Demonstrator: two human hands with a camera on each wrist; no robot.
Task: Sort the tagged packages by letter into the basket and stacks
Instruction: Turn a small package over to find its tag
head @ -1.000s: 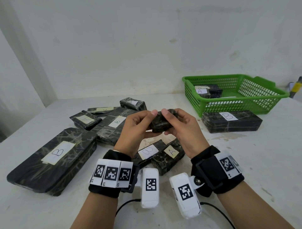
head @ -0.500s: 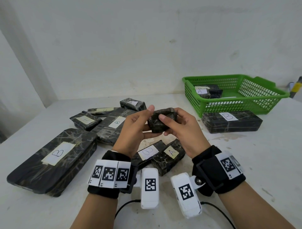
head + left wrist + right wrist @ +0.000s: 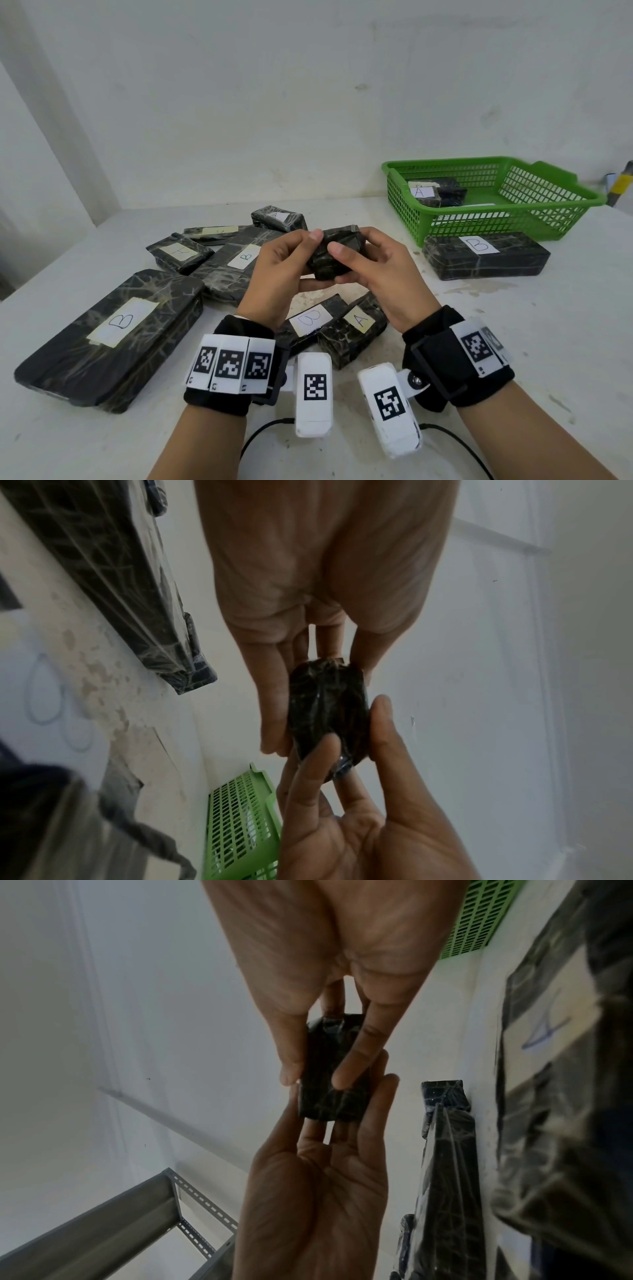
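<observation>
A small black plastic-wrapped package [image 3: 337,251] is held above the table by both hands, and no letter tag shows on it. My left hand [image 3: 310,260] pinches its left end, thumb on top and fingers beneath. My right hand [image 3: 352,253] grips the right end, thumb across the near face. The wrist views show the same package [image 3: 329,712] [image 3: 334,1096] between both sets of fingertips. The green basket [image 3: 496,226] stands at the back right with an A package [image 3: 435,192] inside. A B package [image 3: 486,257] lies in front of it.
A large B package [image 3: 113,335] lies at the left and another B package [image 3: 236,267] behind my left hand. Below my hands are an A package [image 3: 356,325] and one more tagged package [image 3: 308,322]. Several smaller packages [image 3: 181,253] sit further back. A wall is behind the table.
Both hands stay in place above the table. The small package has turned slightly between the fingers, and my right thumb has slid left across its near face.
</observation>
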